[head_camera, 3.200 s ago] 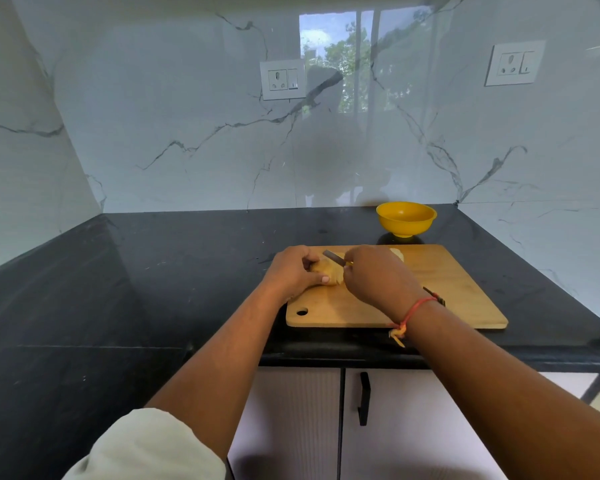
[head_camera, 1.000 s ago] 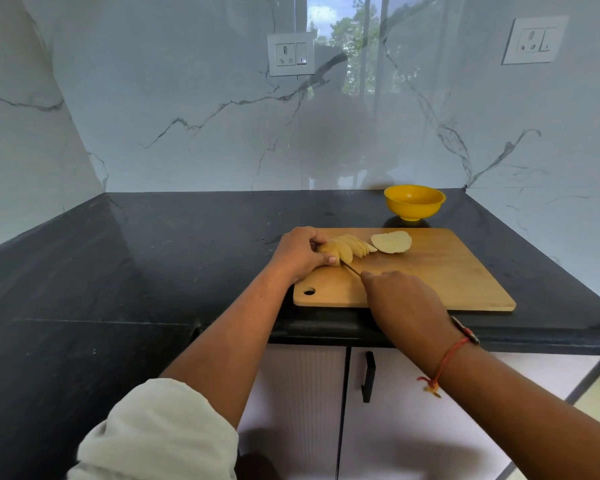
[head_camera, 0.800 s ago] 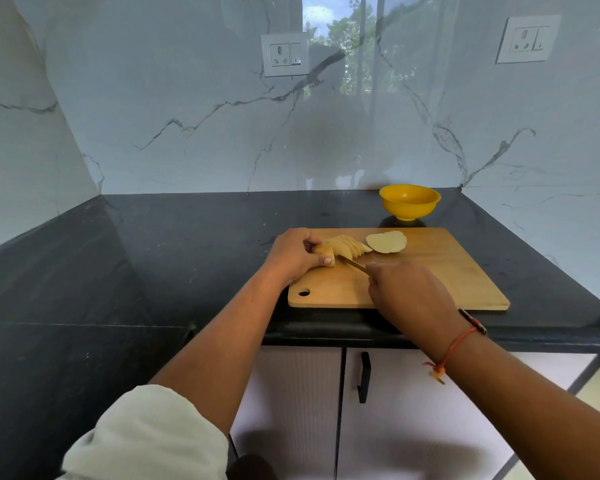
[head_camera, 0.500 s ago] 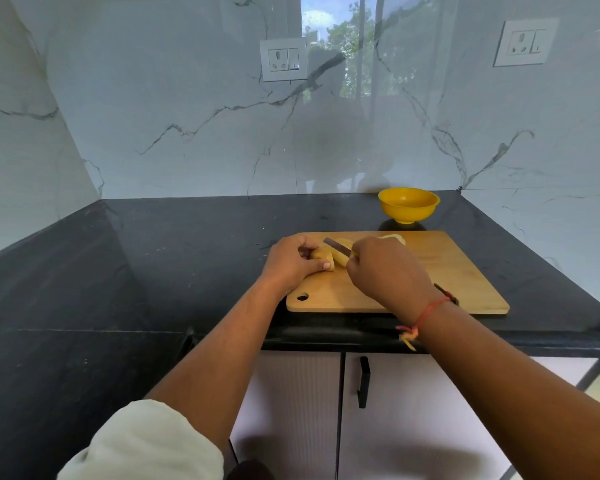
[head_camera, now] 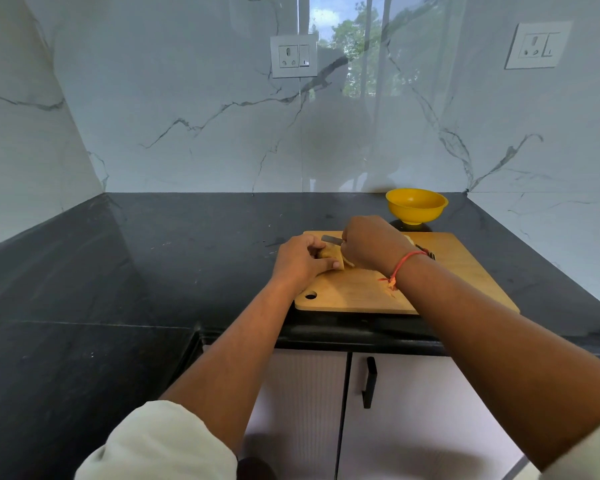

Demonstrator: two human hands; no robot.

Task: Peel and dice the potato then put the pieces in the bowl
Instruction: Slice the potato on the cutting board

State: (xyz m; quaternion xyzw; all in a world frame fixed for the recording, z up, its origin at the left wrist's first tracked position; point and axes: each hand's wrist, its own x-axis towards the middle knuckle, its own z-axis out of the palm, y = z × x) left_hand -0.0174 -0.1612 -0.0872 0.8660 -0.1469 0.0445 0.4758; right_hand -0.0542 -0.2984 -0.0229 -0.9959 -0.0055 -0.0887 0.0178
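Observation:
A peeled, pale yellow potato [head_camera: 330,255] lies on the left part of the wooden cutting board [head_camera: 465,268]. My left hand [head_camera: 300,259] grips it from the left, thumb along its near side. My right hand [head_camera: 373,244] holds a knife [head_camera: 331,239] over the potato; only the blade tip shows left of the fist. The cut slices are mostly hidden behind my right hand. A yellow bowl [head_camera: 416,206] stands just beyond the board's far edge.
The board sits on a black stone counter [head_camera: 153,258] near its front edge, with marble walls at the back and on both sides. White cabinet doors with a black handle [head_camera: 369,382] are below. Two wall sockets are on the backsplash.
My right hand, which had drawn back toward me with the knife, has moved forward again over the potato and now covers the slices. My left hand has stayed on the potato.

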